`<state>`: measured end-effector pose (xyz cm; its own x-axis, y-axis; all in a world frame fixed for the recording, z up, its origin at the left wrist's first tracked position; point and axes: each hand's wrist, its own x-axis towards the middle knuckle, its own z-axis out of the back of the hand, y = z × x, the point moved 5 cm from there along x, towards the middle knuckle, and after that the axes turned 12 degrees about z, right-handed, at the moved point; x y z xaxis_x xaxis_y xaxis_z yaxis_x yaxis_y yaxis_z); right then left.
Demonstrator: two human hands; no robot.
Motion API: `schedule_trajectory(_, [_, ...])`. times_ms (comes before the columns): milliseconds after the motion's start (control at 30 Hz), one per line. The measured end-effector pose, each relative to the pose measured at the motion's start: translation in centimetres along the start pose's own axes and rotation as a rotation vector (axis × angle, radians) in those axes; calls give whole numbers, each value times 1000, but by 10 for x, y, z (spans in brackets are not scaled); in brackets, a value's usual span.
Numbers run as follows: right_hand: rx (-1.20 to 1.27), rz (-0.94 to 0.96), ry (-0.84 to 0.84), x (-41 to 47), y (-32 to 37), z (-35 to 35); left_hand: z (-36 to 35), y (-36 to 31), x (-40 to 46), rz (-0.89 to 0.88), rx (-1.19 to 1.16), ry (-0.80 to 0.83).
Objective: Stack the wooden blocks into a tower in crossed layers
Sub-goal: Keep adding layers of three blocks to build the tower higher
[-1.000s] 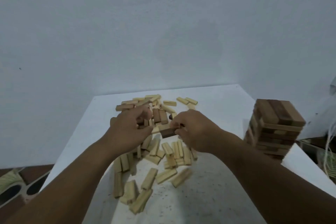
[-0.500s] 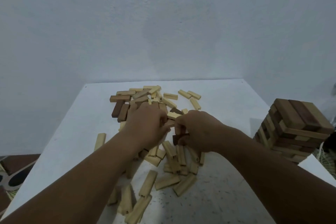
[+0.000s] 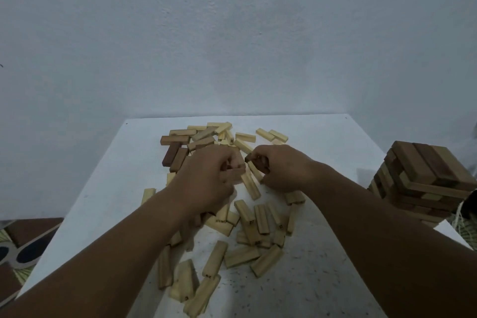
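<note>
A: Where are your hands?
B: Both over the far-middle of the loose wooden blocks (image 3: 232, 214) on the white worktop (image 3: 322, 279). Your right hand (image 3: 281, 168) has its grip curled round a dark block (image 3: 259, 162), one end poking out by the thumb.
A: And the left?
B: Your left hand (image 3: 211, 175) is clenched over the pile, fingers curled. Something brown shows inside the fist with a pale block (image 3: 250, 186) just below it; you can't tell which it actually holds, if either.
A: The tower?
B: Tower (image 3: 423, 183) stands at the right edge of the worktop, well apart from both hands. Crossed layers, mixed dark and light; the top layer is blocks laid side by side.
A: Any containers?
B: None to log; the blocks lie straight on the worktop. Brown blocks (image 3: 175, 152) cluster far left of the heap, pale ones elsewhere, a few overlapping near you. One pale block (image 3: 148, 195) lies alone off to the left.
A: Surroundings?
B: Plain pale wall (image 3: 232, 33) behind, patterned floor (image 3: 23, 245) at lower left.
</note>
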<state>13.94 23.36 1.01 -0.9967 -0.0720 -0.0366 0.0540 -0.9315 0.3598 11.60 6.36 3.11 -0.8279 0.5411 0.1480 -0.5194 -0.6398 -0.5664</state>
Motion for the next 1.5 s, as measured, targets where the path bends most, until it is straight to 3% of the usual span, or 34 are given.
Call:
schedule_trajectory(200, [-2,-30,-205,2,-8,1,28,24,-7,190,-37,-59])
schedule_trajectory(333, [180,22,-446,-22,4,16,32,18,-22,260,-167,-74])
schedule_trajectory(467, [445,57,-649,-59,22,35,23,9,-44,413,-460,-86])
schedule_trajectory(633, [762,27,-752,-113,34,44,1,-33,-86,471,-727,-71])
schedule_trajectory(700, [776,-26,-772,-142,33,39,-13,-48,-105,474,-782,-54])
schedule_trajectory(900, [352,-167,-666,-221,20,5,-51,-71,-142,424,-669,-85])
schedule_trajectory(1000, [252,-253,-564,-248,16,-19,-64,-82,-159,338,-547,-89])
schedule_trajectory(1100, [294,-213,-508,-249,21,-29,-69,-81,-165,252,-379,-103])
schedule_trajectory(1233, [474,-318,-536,-253,18,-21,-68,-84,-174,175,-238,-127])
schedule_trajectory(1400, [359,-322,-531,-251,11,-27,-66,-76,-176,100,-144,-224])
schedule_trajectory(1500, [225,-286,-549,-250,6,-27,-68,-76,-175,29,-93,-202])
